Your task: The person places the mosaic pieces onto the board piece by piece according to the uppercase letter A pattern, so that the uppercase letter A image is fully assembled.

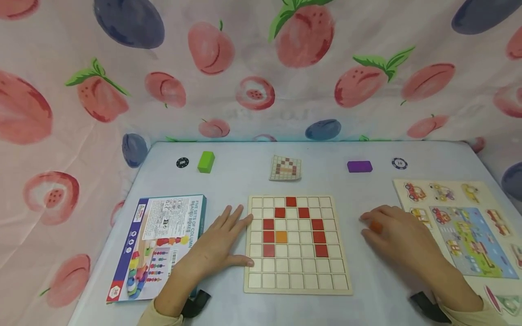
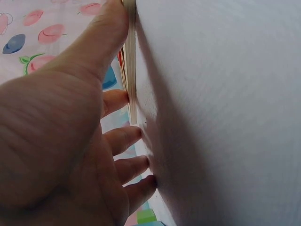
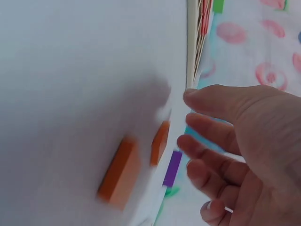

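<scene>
A wooden grid board [image 1: 293, 280] lies in the middle of the table with several red tiles [image 1: 319, 237] in its squares. One orange tile [image 1: 281, 237] sits among them. My left hand [image 1: 216, 242] is spread at the board's left side, thumb and index finger at its edge, as the left wrist view also shows. To the right of the board my right hand [image 1: 401, 237] hovers low, fingers loosely bent and apart from the thumb. Two loose orange tiles [image 3: 120, 174] lie on the table by it in the right wrist view; the head view mostly hides them.
A pattern card [image 1: 286, 168] lies behind the board. Left are a box [image 1: 163, 226], a green block [image 1: 206, 162] and a black chip [image 1: 182, 162]. Right are a purple block [image 1: 360, 166], another chip [image 1: 399, 163] and a picture puzzle board [image 1: 473, 240]. A fruit-print cloth hangs behind.
</scene>
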